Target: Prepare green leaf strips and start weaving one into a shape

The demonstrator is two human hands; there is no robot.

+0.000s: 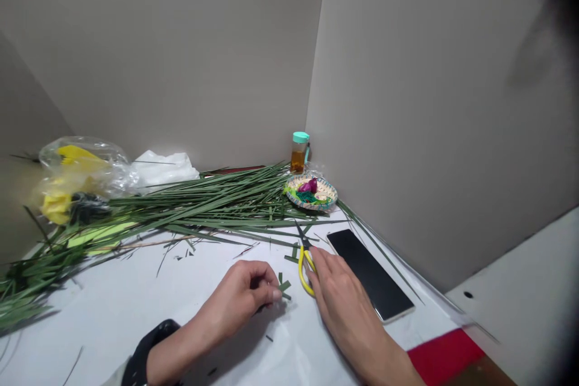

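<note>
My left hand [244,295] rests on the white table with its fingers curled, pinching a small folded piece of green leaf [284,287] at the fingertips. My right hand [337,292] lies flat on the table, fingers stretched toward the yellow-handled scissors [305,259], its fingertips touching the handles. The scissors lie closed, blades pointing away from me. A dark band sits on my left wrist [147,347].
A long pile of green leaf strips [190,205] spans the table's back. A black phone [368,271] lies right of my hand. A small woven dish [312,193], an amber bottle [299,154], plastic bags [85,169] and cut scraps sit around. Grey partition walls enclose the desk.
</note>
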